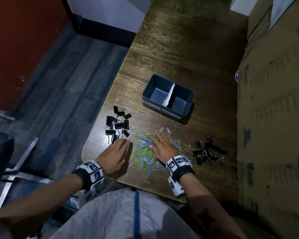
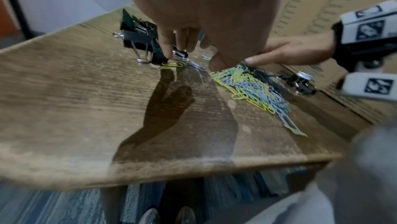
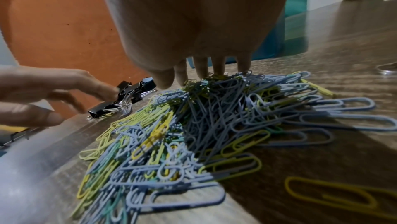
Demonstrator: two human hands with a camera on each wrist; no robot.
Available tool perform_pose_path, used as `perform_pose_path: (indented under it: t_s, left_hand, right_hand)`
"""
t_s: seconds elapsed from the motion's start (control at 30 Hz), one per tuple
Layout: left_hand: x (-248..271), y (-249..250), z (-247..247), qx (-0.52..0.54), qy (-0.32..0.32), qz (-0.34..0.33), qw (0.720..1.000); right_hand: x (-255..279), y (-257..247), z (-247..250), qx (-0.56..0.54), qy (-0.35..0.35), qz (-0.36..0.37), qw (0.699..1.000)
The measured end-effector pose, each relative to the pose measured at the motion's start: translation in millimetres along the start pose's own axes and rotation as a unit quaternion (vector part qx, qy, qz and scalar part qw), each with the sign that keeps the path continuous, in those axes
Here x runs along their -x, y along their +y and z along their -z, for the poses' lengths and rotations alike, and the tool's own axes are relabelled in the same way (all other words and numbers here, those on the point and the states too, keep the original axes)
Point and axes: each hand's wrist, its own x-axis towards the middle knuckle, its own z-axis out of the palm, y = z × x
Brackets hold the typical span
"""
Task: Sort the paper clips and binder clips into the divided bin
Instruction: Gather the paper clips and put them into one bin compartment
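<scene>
On top of the paper clips (image 1: 146, 152) our right hand (image 1: 162, 147) lies flat, fingers (image 3: 219, 67) straight and spread, tips resting on the yellow, green and grey heap. Just to its left our left hand (image 1: 116, 155) hovers low over the tabletop (image 1: 179, 54), fingers (image 2: 167, 47) loosely extended and gripping nothing, tips touching the nearest clip of the left binder clips (image 1: 118, 125). That black cluster sits near the tabletop's left edge. Beyond the right hand, well apart from the heap, we see the right binder clips (image 1: 207, 152), a second dark scatter close to the cardboard boxes (image 1: 273, 118). Farther back stands the divided bin (image 1: 169, 109), dark blue, a white divider splitting it in two, both compartments bare, labels on its near wall.
</scene>
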Motion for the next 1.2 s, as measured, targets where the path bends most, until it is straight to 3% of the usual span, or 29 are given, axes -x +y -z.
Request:
perform_pose_path:
  t_s: [0.1, 0.27, 0.4, 0.5, 0.57, 0.67, 0.77, 0.9, 1.07, 1.2]
  left_hand:
    - [4.1, 10.1, -4.4, -0.051, 0.013, -0.025, 0.998]
    - [-6.4, 34.8, -18.7, -0.095, -0.077, -0.029, 0.992]
    - [-17.5, 50.8, -19.2, -0.082, -0.099, -0.054, 0.99]
    - [-16.3, 55.1, -10.1, -0.085, -0.064, -0.061, 0.992]
    - [-9.1, 51.2, -2.9, -0.098, -0.008, -0.035, 0.995]
    - [-0.9, 37.5, 17.5, -0.086, 0.067, 0.058, 0.992]
    - [-3.3, 8.6, 23.3, -0.077, 0.019, 0.129, 0.989]
    - [-15.2, -10.5, 15.9, -0.1, -0.026, 0.128, 0.986]
    - [-24.5, -16.0, 20.3, -0.049, -0.018, 0.108, 0.993]
    - [-26.2, -20.2, 25.0, 0.019, 0.001, 0.1, 0.995]
  right_hand:
    - [-1.0, -1.0, -1.5, -0.021, 0.043, -0.024, 0.999]
    - [-7.7, -9.9, 1.0, -0.035, -0.006, -0.083, 0.996]
    - [-1.9, -16.3, -1.4, -0.012, -0.005, -0.037, 0.999]
    - [3.1, -17.2, 0.9, -0.006, 0.038, -0.015, 0.999]
    - [5.3, -23.5, 3.3, 0.001, 0.072, 0.013, 0.997]
    - [3.2, -39.7, 0.7, 0.019, 0.086, 0.085, 0.992]
    - [-3.6, -55.9, -3.8, 0.02, 0.058, 0.134, 0.989]
    - [-9.2, -65.6, -7.3, 0.05, 0.045, 0.163, 0.984]
    - [-7.8, -51.9, -16.1, 0.058, 0.072, 0.134, 0.987]
    - [-6.0, -66.2, -15.9, 0.058, 0.087, 0.186, 0.977]
